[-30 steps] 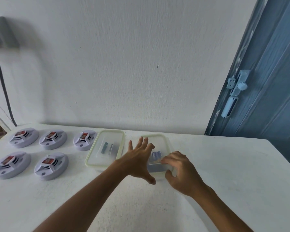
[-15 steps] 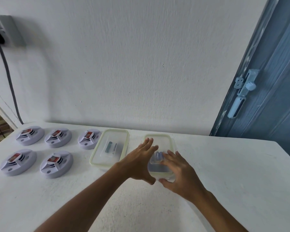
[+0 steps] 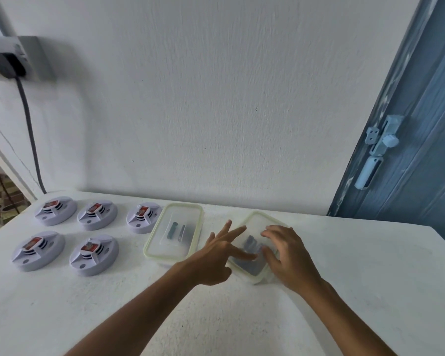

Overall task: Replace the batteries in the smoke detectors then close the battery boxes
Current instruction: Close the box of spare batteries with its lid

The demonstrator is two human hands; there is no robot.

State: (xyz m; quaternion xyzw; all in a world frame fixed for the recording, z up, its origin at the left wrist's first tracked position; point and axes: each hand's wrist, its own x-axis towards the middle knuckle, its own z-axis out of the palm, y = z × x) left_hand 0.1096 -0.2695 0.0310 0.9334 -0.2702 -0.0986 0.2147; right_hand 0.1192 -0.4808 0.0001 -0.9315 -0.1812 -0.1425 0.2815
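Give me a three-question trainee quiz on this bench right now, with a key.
1. How many smoke detectors lie on the table?
2. True or false: the left box has its lid on.
3. Which box do the left hand and right hand touch: A) the left box, B) the right box?

Key: 1) five; 2) true; 3) B.
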